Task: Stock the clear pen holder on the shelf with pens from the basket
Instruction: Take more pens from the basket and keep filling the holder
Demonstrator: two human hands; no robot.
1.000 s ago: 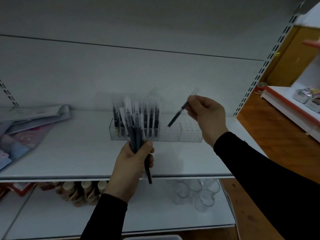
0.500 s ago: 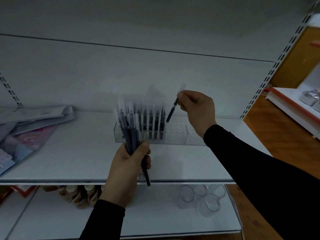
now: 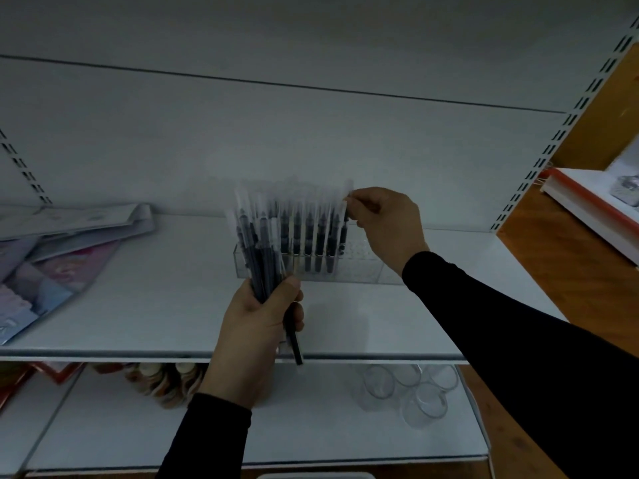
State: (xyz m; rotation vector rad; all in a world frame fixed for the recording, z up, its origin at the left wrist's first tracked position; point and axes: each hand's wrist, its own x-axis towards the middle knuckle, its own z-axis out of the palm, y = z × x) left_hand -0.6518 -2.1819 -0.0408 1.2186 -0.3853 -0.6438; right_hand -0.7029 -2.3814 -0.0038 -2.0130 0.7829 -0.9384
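Centre of the frame, the left hand [image 3: 257, 326] has its grip clamped around a thick bundle of pens [image 3: 261, 257], fingers and thumb curled round the dark barrels, pale caps fanning upward, one dark pen end poking out below the fist past the front edge of the shelf [image 3: 173, 305]. Just right of centre, the right hand [image 3: 383, 224] has its grip pinched together on the clear cap end of a single pen [image 3: 343, 226], held upright, its lower end down at the clear pen holder [image 3: 359, 267]. That holder sits on the shelf in the middle of the frame, directly behind the left hand's bundle, and a row of pens [image 3: 307, 236] stands upright in its left part; the single pen is at the right end of that row, though whether it is fully seated is hard to tell. The holder's right part shows bare holes. At the left of the frame, a pile of flat printed packs [image 3: 65, 243] lies on the same shelf. On the lower shelf, clear cups [image 3: 408, 392] cluster at lower right, and some round jars [image 3: 166, 378] sit below centre left. Both arms wear dark sleeves.
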